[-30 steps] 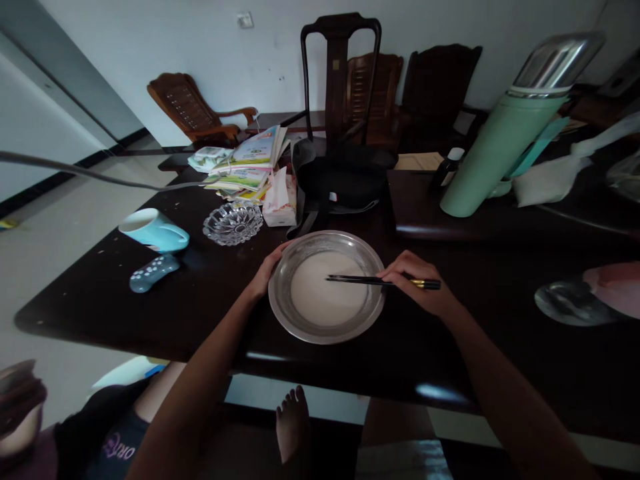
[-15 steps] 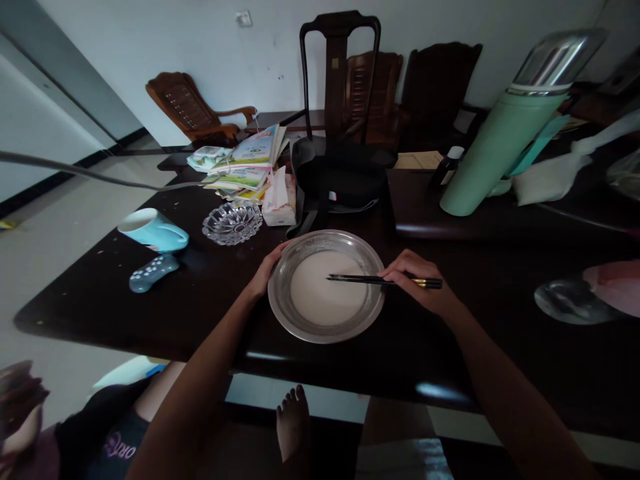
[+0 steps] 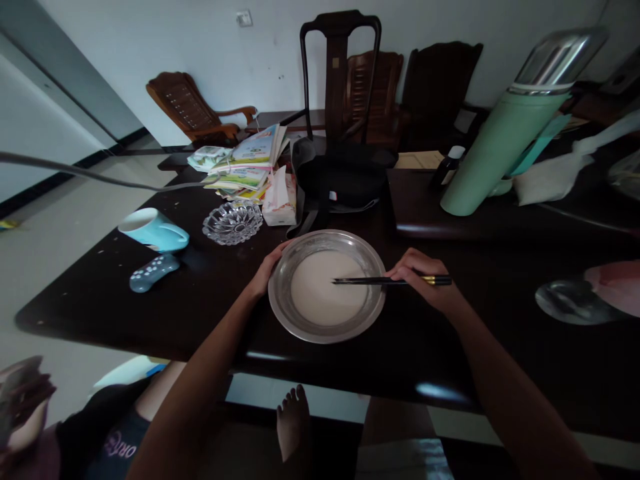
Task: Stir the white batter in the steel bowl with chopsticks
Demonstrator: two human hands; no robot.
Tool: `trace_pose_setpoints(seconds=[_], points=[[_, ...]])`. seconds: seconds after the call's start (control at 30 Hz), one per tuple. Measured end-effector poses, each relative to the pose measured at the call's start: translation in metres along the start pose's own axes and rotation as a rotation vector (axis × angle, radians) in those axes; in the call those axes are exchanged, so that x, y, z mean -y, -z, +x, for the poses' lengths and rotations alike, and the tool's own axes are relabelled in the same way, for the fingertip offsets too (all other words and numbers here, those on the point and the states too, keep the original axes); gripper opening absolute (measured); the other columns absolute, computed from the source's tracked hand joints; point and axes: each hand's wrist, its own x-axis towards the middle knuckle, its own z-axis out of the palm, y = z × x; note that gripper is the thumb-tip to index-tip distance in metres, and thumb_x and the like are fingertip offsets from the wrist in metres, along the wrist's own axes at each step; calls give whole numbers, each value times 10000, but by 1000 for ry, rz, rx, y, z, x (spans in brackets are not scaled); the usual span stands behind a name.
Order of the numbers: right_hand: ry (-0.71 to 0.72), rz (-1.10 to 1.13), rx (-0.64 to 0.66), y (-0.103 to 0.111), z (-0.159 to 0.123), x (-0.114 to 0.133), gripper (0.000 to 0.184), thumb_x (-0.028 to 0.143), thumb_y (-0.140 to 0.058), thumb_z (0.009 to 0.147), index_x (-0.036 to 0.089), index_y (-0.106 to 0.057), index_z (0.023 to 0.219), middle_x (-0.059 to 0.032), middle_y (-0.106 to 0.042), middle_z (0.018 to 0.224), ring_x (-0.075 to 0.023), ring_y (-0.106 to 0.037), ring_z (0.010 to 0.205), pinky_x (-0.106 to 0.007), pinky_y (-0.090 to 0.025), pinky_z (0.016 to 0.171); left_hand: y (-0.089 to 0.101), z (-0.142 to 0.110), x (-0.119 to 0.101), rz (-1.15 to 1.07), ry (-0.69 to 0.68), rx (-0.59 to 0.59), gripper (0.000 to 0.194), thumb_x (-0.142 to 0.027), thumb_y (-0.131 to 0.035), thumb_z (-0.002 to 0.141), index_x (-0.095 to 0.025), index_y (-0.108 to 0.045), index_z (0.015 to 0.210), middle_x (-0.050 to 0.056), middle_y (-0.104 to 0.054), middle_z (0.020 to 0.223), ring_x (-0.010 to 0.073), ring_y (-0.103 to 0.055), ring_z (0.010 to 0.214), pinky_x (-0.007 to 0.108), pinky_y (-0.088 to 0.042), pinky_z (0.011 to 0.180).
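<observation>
A wide metal bowl (image 3: 281,308) stands on the dark table, with a whitish, milky mixture (image 3: 320,293) in it. My left hand (image 3: 267,270) grips the bowl's left side, fingers round the outer wall and partly hidden. In my right hand (image 3: 420,277) is a pair of black chopsticks (image 3: 367,281) with gold bands near the thick ends. They lie almost level across the bowl's right rim, tips over the mixture; whether the tips touch it I cannot tell.
Left of the bowl are a glass dish (image 3: 233,223), a light blue mug (image 3: 154,230) and a game controller (image 3: 154,273). Behind it lie a tissue pack (image 3: 280,200), booklets (image 3: 253,157) and a black bag (image 3: 345,177). A green thermos (image 3: 503,150) stands right. Another person's hand (image 3: 27,427) shows lower left.
My right hand and the chopsticks have shifted slightly to the right, drawing the tips back from the middle of the bowl. My left hand and the bowl have stayed in place.
</observation>
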Motion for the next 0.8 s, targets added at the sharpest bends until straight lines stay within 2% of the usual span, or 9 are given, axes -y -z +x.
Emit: trace_pose_setpoints(seconds=[0.1,0.23,0.33,0.47,0.6,0.7,0.8], points=[[2,55,37,1,0,1,342,337,-501,968,234,-691,703,-36,-735,740,-192,-622,700,-371,-489,684,1,0,1,7,14,-16,623,-550,-472,850,-149,-584,1313,116,-632,1315,345,-499,1273,479,-339,1109],[70,48,118,-12,1,2,187,295,-567,935,245,-722,842,-34,-759,826,-198,-637,771,-381,-507,732,0,0,0,-6,19,-14,621,-540,-483,846,-145,-581,1315,116,-620,1334,349,-501,1271,488,-328,1117],[88,6,101,-14,1,-1,127,286,-603,917,249,-718,878,-35,-767,894,-207,-653,823,-405,-506,783,-1,0,0,-27,13,-16,599,-528,-494,842,-153,-593,1299,111,-620,1335,340,-513,1263,480,-324,1120],[17,-5,11,1,-1,-3,256,321,-546,948,237,-705,764,-37,-750,794,-198,-639,750,-383,-494,719,0,0,0,-10,-3,-9,591,-524,-494,841,-153,-605,1288,115,-625,1326,339,-503,1275,478,-324,1122],[24,57,73,1,-1,0,320,324,-496,970,237,-696,736,-37,-745,761,-190,-629,717,-375,-493,685,1,0,1,-3,9,-10,611,-535,-485,846,-145,-592,1304,116,-637,1309,355,-480,1292,486,-334,1114],[74,48,134,-11,1,2,212,303,-547,945,249,-719,833,-29,-756,812,-193,-639,761,-376,-510,713,1,1,2,-10,10,-3,628,-534,-493,837,-138,-580,1317,120,-641,1300,360,-486,1285,484,-343,1106],[97,12,113,-15,2,1,131,276,-594,920,255,-722,898,-29,-766,880,-201,-646,821,-388,-512,765,1,1,2,-3,13,4,634,-535,-487,840,-135,-572,1324,123,-633,1310,358,-493,1279,483,-344,1104]])
